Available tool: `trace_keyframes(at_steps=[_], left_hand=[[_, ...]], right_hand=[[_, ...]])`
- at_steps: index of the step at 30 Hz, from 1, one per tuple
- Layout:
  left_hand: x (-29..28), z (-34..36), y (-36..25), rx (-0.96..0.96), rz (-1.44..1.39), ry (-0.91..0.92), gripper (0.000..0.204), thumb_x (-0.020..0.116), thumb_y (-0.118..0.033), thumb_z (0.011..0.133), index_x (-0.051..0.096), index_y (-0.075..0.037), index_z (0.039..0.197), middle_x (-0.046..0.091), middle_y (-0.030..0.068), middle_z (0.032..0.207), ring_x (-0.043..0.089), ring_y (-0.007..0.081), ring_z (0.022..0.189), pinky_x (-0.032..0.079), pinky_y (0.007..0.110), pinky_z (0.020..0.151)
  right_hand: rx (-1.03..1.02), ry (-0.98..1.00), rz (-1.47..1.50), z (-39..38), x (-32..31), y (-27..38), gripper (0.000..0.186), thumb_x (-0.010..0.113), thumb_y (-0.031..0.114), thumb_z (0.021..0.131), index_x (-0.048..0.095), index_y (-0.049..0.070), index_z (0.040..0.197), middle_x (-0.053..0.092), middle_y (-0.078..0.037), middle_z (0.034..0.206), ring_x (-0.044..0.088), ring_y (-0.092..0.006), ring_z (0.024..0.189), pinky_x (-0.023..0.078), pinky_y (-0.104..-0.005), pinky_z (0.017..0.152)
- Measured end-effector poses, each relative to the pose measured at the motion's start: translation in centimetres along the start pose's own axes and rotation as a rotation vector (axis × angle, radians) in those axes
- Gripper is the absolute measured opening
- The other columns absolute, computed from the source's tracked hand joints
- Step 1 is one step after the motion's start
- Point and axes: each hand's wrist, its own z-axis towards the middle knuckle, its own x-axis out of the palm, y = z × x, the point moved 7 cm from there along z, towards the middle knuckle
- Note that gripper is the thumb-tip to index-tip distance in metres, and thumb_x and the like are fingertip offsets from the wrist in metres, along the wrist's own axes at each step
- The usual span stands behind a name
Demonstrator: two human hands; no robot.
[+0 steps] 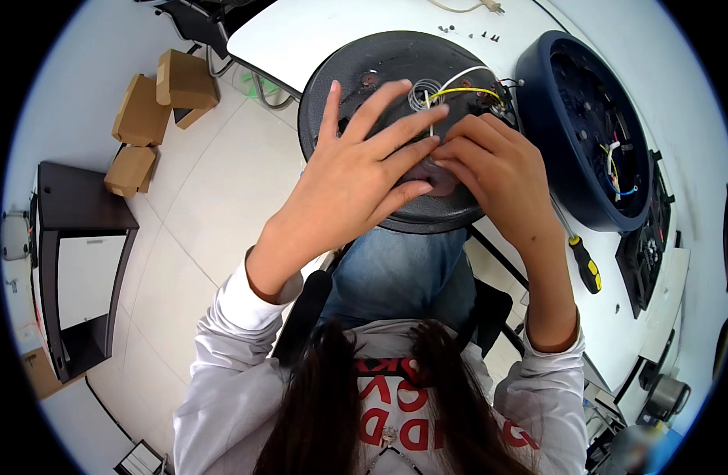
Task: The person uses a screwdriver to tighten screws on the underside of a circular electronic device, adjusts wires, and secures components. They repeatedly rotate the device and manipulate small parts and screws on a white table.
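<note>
A round black plate (pixel 336 75) rests at the front edge of the white table, with a coiled grey wire (pixel 422 93), a yellow wire (pixel 468 89) and white wires on it. My left hand (pixel 362 166) lies over the plate's left part, fingers spread. My right hand (pixel 498 174) is pinched near the plate's middle, right beside my left fingertips; what it grips is hidden. A dark blue round housing (pixel 552 55) with wires inside stands to the right of the plate.
Small screws (pixel 483 36) and a cable plug (pixel 487 6) lie on the white table (pixel 277 36). A yellow-black screwdriver (pixel 585 265) and black parts (pixel 639 281) lie at right. Cardboard boxes (pixel 137 115) and a dark cabinet (pixel 83 198) stand at left.
</note>
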Motion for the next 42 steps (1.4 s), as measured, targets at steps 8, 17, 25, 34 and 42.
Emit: trace_keyframes(at_steps=[8,17,25,34,42], left_hand=[[1.0,-0.6,0.7,-0.02,-0.033,0.043,0.036,0.061,-0.027,0.082,0.063,-0.016,0.117,0.055,-0.005,0.128,0.032,0.0242,0.134,0.006,0.065,0.105],[1.4,-0.8,0.6,-0.068,-0.065,0.009,0.034,0.061,-0.026,0.083,0.064,-0.017,0.115,0.055,-0.0062,0.128,0.03,0.0248,0.135,0.007,0.065,0.105],[1.4,-0.8,0.8,-0.084,-0.073,-0.035,0.029,0.059,-0.024,0.085,0.065,-0.019,0.114,0.056,-0.0068,0.126,0.03,0.0272,0.135,0.009,0.064,0.106],[1.1,-0.7,0.6,-0.078,-0.015,-0.056,0.026,0.057,-0.024,0.087,0.067,-0.018,0.11,0.058,-0.007,0.124,0.031,0.0281,0.134,0.01,0.063,0.107],[1.1,-0.4,0.5,-0.061,-0.013,-0.048,0.026,0.057,-0.021,0.086,0.066,-0.017,0.11,0.058,-0.0063,0.124,0.031,0.0287,0.134,0.012,0.062,0.106]], right_hand=[[0.056,-0.01,-0.008,-0.6,0.5,-0.3,0.013,0.066,0.015,0.074,0.059,0.007,0.082,0.051,-0.002,0.08,0.054,-0.0187,0.077,0.046,-0.0296,0.064],[0.176,0.032,-0.06,-0.7,0.9,-0.1,0.023,0.069,0.02,0.073,0.057,0.007,0.086,0.051,-0.003,0.083,0.055,-0.0201,0.079,0.046,-0.0304,0.065],[0.318,-0.036,0.185,-1.6,0.2,-0.7,0.014,0.067,0.012,0.077,0.063,0.005,0.088,0.06,-0.004,0.086,0.061,-0.0237,0.076,0.048,-0.0301,0.061],[0.259,-0.038,0.054,-0.9,0.5,0.0,0.01,0.066,0.009,0.076,0.062,0.007,0.085,0.058,-0.003,0.081,0.06,-0.022,0.073,0.045,-0.0319,0.062],[0.289,0.011,-0.033,-1.1,1.1,0.3,0.016,0.067,0.014,0.076,0.057,0.007,0.087,0.054,-0.004,0.082,0.058,-0.022,0.075,0.044,-0.0326,0.063]])
